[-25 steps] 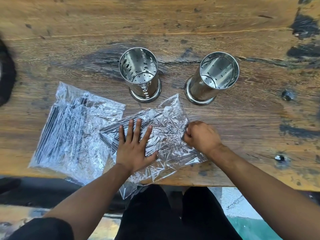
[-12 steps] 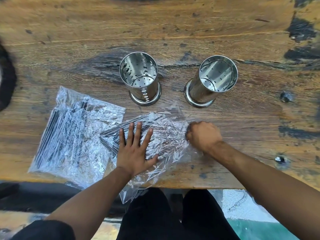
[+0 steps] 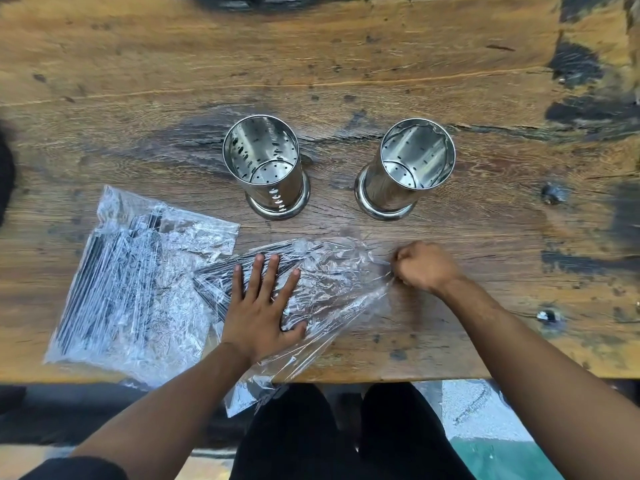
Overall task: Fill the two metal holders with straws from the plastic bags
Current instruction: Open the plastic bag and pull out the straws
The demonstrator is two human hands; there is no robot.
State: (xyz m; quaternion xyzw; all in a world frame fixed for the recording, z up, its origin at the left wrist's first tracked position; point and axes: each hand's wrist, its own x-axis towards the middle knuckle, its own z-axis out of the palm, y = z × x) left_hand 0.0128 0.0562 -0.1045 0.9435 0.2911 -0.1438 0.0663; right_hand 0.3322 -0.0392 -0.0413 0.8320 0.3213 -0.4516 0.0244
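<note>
Two perforated metal holders stand upright and empty on the wooden table, the left holder (image 3: 273, 178) and the right holder (image 3: 408, 174). A clear plastic bag of black straws (image 3: 332, 285) lies in front of them. My left hand (image 3: 259, 306) presses flat on it with fingers spread. My right hand (image 3: 424, 268) is closed on the bag's right edge, stretching the plastic. A second bag of black straws (image 3: 135, 289) lies to the left, untouched.
The wooden table (image 3: 346, 64) has dark stains and a near edge just below the bags; part of the held bag hangs over it. A dark object (image 3: 5, 174) sits at the far left edge. My legs are below the table.
My right hand has pulled the bag's right edge further to the right, stretching the plastic. The left hand stays pressed flat on the bag.
</note>
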